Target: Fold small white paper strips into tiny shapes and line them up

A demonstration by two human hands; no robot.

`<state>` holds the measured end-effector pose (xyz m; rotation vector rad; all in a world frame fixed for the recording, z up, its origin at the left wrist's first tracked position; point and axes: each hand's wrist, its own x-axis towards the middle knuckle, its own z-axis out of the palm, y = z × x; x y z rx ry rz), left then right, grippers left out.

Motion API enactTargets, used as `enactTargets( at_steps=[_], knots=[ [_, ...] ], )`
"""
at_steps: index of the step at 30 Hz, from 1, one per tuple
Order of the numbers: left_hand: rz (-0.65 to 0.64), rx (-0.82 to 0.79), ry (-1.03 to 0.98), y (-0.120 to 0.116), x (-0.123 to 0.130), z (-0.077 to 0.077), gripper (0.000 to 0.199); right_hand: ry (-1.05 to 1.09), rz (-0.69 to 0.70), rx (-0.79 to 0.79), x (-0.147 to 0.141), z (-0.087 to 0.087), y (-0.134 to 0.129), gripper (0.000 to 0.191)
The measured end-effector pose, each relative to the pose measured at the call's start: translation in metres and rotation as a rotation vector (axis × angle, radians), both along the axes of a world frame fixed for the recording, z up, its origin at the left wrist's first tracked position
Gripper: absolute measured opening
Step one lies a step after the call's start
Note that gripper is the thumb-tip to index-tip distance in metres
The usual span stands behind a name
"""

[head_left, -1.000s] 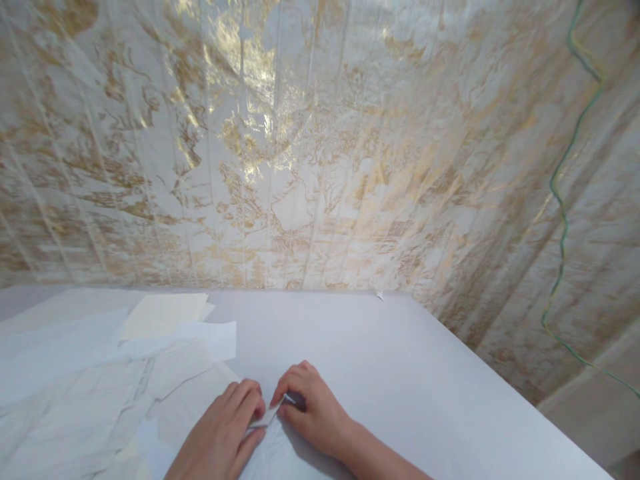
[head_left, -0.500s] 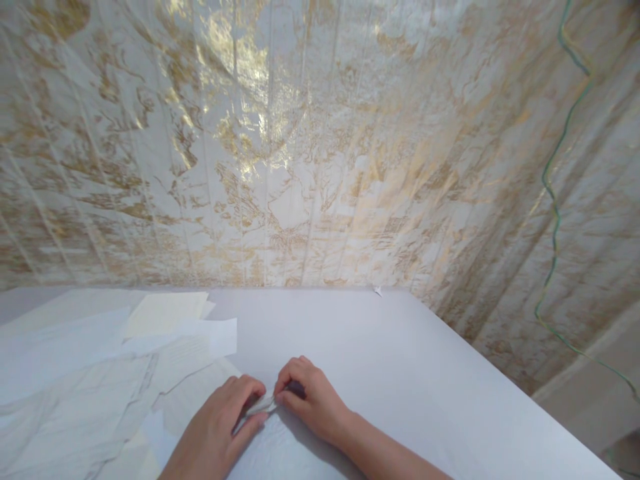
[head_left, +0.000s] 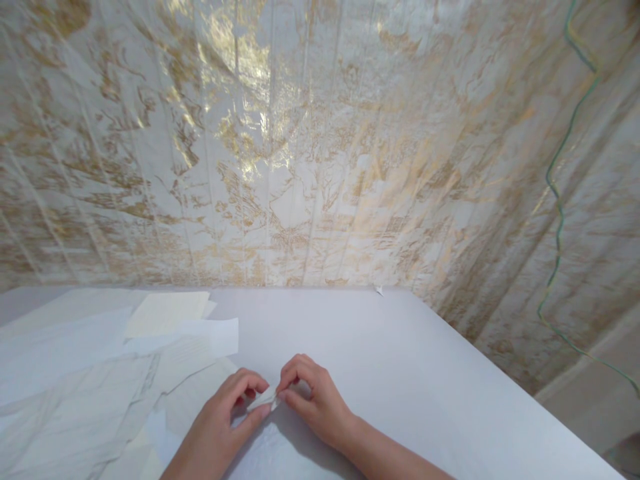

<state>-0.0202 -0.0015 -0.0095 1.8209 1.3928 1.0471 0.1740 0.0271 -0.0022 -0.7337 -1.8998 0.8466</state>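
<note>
A small folded piece of white paper (head_left: 262,399) is held between my two hands, just above the white tabletop (head_left: 360,353). My left hand (head_left: 223,417) has its thumb against the near side of the paper, with the fingers curled on the far side. At the paper's right end, the thumb and index finger of my right hand (head_left: 315,403) pinch it. The exact folds are partly covered by the fingertips.
Loose sheets of paper (head_left: 75,400) overlap across the left of the table, some with printed or written lines. A tiny folded paper piece (head_left: 379,291) lies at the back edge. Behind stands a gold-patterned wall covering (head_left: 280,167); a green-yellow wire (head_left: 559,220) hangs at right.
The fingers of my left hand have lifted and opened somewhat, so more of the folded paper shows. My right hand keeps its pinch with only a slight shift.
</note>
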Motion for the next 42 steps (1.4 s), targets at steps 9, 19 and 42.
enactTargets(
  at_steps=[9, 19, 42],
  knots=[
    [0.004, 0.144, -0.016, 0.001, -0.007, -0.005, 0.017, -0.053, -0.052, 0.088, -0.002, -0.001, -0.005, 0.021],
    [-0.031, 0.325, 0.079, 0.0, -0.008, -0.013, 0.015, -0.121, -0.076, 0.319, -0.002, 0.0, -0.005, 0.034],
    [0.012, 0.247, -0.017, -0.011, 0.0, 0.01, 0.023, -0.026, -0.164, 0.164, -0.011, -0.004, -0.014, 0.018]
  ],
)
